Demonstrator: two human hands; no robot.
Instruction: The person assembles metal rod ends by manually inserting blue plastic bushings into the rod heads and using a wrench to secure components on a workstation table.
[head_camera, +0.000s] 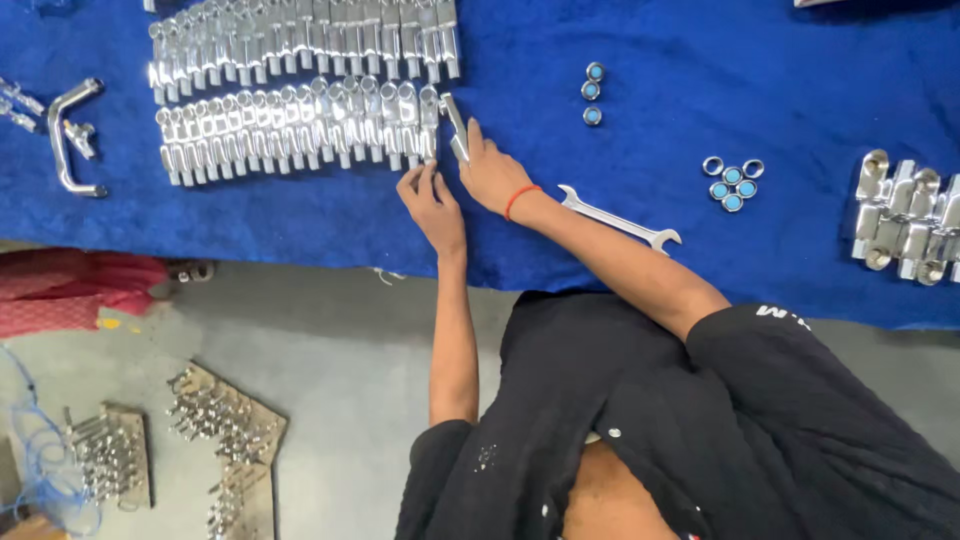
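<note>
Two long rows of chrome tap fittings (300, 125) lie side by side on a blue cloth (700, 60). My right hand (490, 172), with a red band at the wrist, grips one chrome fitting (455, 124) tilted at the right end of the lower row. My left hand (432, 205) rests just below that row's end, its fingertips touching the last fitting in line (429, 120). Both arms reach forward from my black shirt.
A flat spanner (620, 220) lies by my right forearm. Small rings with blue inserts (733, 182) and three more (593, 92) sit to the right. Larger chrome fittings (905, 220) lie far right, a bent chrome pipe (70, 135) far left. Boards of metal parts (225, 420) stand on the floor.
</note>
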